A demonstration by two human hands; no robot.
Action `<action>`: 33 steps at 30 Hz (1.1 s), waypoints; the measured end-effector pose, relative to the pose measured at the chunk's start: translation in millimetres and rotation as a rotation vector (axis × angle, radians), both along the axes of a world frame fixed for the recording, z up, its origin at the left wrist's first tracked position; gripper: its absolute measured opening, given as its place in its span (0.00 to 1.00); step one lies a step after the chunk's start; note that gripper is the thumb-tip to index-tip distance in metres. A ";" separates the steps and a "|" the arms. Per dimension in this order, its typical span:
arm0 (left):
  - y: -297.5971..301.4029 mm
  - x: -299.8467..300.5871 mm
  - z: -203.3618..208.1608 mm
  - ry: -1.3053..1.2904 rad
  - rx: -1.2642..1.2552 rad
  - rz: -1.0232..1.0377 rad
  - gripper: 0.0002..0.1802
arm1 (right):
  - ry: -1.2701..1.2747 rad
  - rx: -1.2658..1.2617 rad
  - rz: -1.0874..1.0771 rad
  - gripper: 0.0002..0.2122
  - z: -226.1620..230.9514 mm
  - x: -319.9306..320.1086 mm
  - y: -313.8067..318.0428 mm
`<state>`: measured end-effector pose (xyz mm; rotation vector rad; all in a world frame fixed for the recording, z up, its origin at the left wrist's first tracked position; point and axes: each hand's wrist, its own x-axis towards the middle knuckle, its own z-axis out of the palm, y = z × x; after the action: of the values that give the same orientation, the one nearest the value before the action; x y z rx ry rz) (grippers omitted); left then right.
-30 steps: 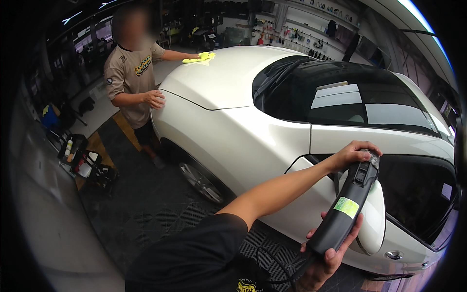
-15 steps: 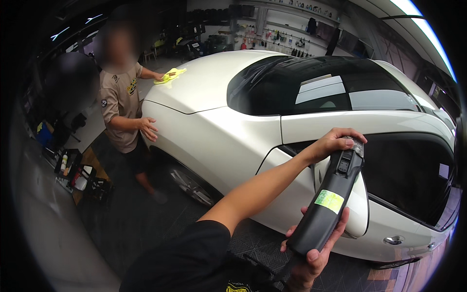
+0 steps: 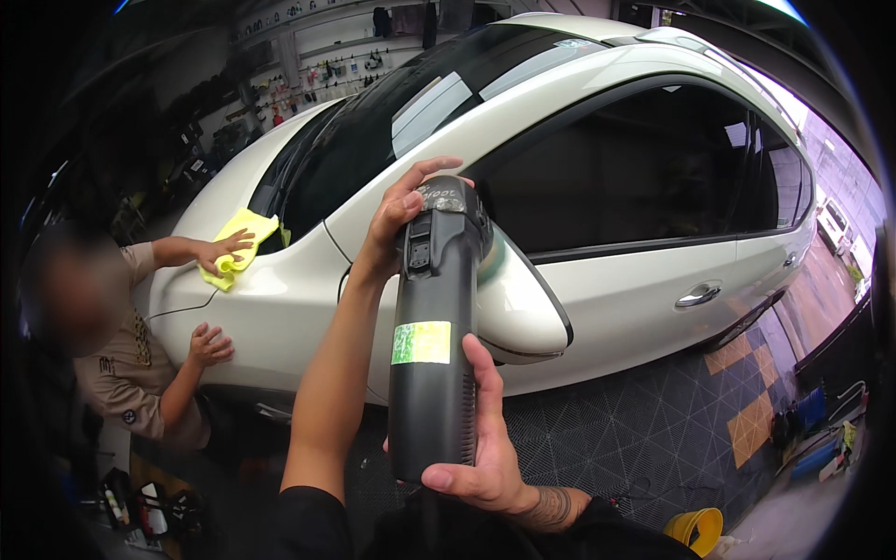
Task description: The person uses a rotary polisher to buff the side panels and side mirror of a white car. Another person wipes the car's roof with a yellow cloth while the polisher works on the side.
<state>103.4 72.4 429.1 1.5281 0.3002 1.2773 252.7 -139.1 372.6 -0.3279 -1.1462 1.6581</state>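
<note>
Both my hands are closed around a black cordless polisher (image 3: 431,373) with a green and yellow sticker on its body. My left hand (image 3: 399,213) grips the head end, near the switch. The rear of the body is in my right hand (image 3: 481,457), thumb across its near end. A round pad (image 3: 491,259), partly hidden by the polisher, is against or very near the white side mirror (image 3: 525,303) of a white car (image 3: 607,289). Whether the pad touches the mirror I cannot tell.
At the left a person in a beige shirt (image 3: 117,373) presses a yellow cloth (image 3: 238,247) on the car's front fender. A yellow bucket (image 3: 695,530) stands on the dark tiled floor (image 3: 597,439) at lower right. Shelves with bottles (image 3: 331,70) line the back wall.
My view has swung right along the car. The polisher now stands more upright in the picture, still in both hands. The person's yellow cloth has moved along the bodywork towards the windscreen.
</note>
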 end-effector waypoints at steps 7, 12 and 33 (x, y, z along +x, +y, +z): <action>7.1 30.8 8.1 0.102 0.138 -0.012 0.40 | 0.194 -0.066 0.021 0.56 6.2 10.6 -8.6; 4.9 13.5 -9.6 0.003 0.074 -0.016 0.43 | 0.115 -0.020 -0.017 0.52 -9.4 -0.7 -11.7; 41.3 -45.7 -54.9 -0.181 0.098 -0.113 0.44 | -0.116 0.005 -0.040 0.49 3.7 -31.7 22.2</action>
<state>57.7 113.6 374.3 1.4771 0.0349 1.3456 221.0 -116.8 376.3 -0.4459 -1.2218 1.6177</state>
